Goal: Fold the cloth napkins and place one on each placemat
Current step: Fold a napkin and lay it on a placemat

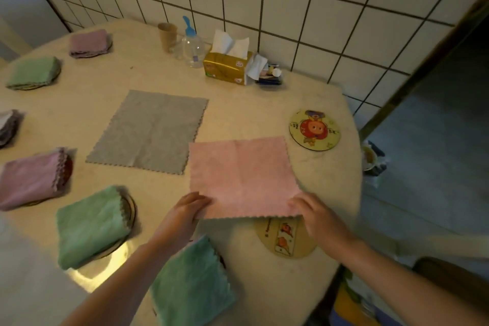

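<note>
Right now both hands are on the pink napkin (242,176), which lies open and flat near the right edge of the tabletop (264,103). The left hand (185,213) pinches its near left corner, the right hand (315,216) pinches its near right corner, and the near edge sits over a round placemat (284,241), half covering it. Beside it, toward the middle of the tabletop, a grey napkin (148,131) is spread flat, its right corner just touching the pink one. Further right, close to the rim, a round cartoon placemat (315,130) lies bare. Along the left and near edges, folded napkins already rest on placemats: a green one (90,225), another green one (190,286) by the left forearm, and a mauve one (31,178). At the far edge by the tiled wall stands a gold tissue box (227,67).
</note>
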Tool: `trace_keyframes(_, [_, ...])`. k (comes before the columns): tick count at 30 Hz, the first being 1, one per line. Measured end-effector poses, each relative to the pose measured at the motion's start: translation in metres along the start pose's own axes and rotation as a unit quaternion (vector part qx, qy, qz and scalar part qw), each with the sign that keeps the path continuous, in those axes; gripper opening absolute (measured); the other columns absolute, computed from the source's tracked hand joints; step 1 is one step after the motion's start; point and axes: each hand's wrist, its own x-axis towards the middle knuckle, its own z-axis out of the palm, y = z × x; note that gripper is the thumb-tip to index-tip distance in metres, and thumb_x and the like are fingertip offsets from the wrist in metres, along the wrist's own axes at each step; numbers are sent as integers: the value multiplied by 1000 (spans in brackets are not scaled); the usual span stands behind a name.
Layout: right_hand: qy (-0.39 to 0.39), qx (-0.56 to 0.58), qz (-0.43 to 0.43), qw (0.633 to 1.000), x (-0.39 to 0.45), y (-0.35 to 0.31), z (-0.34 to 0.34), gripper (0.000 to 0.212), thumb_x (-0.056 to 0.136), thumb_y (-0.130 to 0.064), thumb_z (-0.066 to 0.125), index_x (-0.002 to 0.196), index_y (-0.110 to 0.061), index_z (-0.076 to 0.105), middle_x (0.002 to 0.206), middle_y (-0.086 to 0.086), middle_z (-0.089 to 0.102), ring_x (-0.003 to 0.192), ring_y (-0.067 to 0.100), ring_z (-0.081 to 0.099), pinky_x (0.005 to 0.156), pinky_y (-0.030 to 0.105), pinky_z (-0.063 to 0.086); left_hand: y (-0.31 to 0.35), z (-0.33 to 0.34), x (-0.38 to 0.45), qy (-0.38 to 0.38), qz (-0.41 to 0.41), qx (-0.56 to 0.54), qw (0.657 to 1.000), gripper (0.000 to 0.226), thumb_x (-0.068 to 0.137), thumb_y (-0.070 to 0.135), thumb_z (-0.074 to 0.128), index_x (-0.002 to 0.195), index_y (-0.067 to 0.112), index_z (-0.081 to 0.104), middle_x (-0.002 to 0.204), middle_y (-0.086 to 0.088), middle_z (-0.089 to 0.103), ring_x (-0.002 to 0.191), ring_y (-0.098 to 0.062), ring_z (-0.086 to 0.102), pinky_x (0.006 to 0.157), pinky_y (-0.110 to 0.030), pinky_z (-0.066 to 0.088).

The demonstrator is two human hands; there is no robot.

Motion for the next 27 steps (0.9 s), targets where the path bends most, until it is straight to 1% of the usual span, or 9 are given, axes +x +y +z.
trace_keyframes(3, [-4, -3, -27, 1000, -25, 6, 13, 34, 89, -6, 43, 112, -19, 65, 112, -4, 61, 103, 12, 55, 81, 19, 45, 3, 11, -27, -64, -9, 11, 998, 42, 86, 6, 54, 126, 17, 61, 134, -5, 55, 131, -20, 45, 111, -25, 27])
trace_keyframes(6, [32, -10, -64, 997, -37, 12, 17, 28, 75, -14, 50, 89, -24, 71, 86, -11, 66, 83, 5, 50, 66, 15, 41, 7, 8, -41, -91, -36, 9, 995, 46, 80, 14, 47, 122, 18, 65, 131, -3, 58, 126, -17, 50, 107, -16, 26])
trace_keyframes(10, [19, 54, -16, 998, -35, 19, 15, 23, 75, -9, 61, 91, -24, 68, 91, -13, 56, 92, 6, 49, 75, 22, 44, 8, -1, -42, -72, -92, -9, 993, 39, 82, 0, 57, 110, 22, 71, 114, 9, 65, 106, -5, 56, 88, -12, 39])
trace_keyframes(13, [25, 164, 61, 984, -14, 16, -2, 18, 82, -11, 64, 91, -27, 64, 91, -14, 58, 85, -3, 56, 72, 12, 43, 0, -8, -31, -35, -165, -83, 982, 45, 78, -6, 65, 82, 38, 70, 87, 14, 72, 79, -7, 66, 66, -19, 46])
trace_keyframes(16, [64, 273, 116, 953, 16, 17, -18, 11, 84, -14, 67, 85, -24, 61, 85, -13, 65, 81, -5, 61, 66, 11, 49, -4, -14, -16, 40, -212, -199, 956, 35, 80, -4, 68, 78, 31, 72, 81, 4, 72, 75, -13, 65, 69, -31, 49])
trace_keyframes(20, [103, 323, 180, 923, 61, 25, -23, 7, 88, -14, 62, 94, -17, 62, 90, -9, 65, 85, 3, 63, 71, 19, 52, -5, -16, 18, 107, -266, -325, 901, 4, 85, 9, 68, 85, 10, 72, 82, -9, 70, 76, -21, 62, 71, -35, 51])
trace_keyframes(22, [115, 320, 212, 916, 81, 27, -22, 12, 90, -12, 59, 101, -16, 60, 90, -11, 61, 88, 9, 61, 78, 26, 52, -8, -13, 36, 121, -281, -328, 894, 12, 87, 15, 68, 90, 3, 69, 84, -14, 67, 76, -23, 59, 70, -35, 49])
trace_keyframes(24, [117, 313, 248, 909, 101, 33, -16, 16, 91, -12, 58, 107, -13, 61, 92, -7, 61, 91, 13, 60, 83, 32, 53, -11, -10, 55, 123, -289, -314, 896, 12, 88, 18, 65, 93, 7, 67, 87, -14, 67, 75, -22, 57, 67, -34, 44])
trace_keyframes(27, [108, 294, 275, 909, 122, 43, -4, 15, 91, -13, 57, 105, -11, 63, 98, 0, 65, 92, 15, 62, 84, 33, 53, -14, -5, 78, 117, -295, -301, 899, 11, 90, 18, 62, 100, 14, 66, 94, -6, 69, 86, -24, 63, 76, -39, 51])
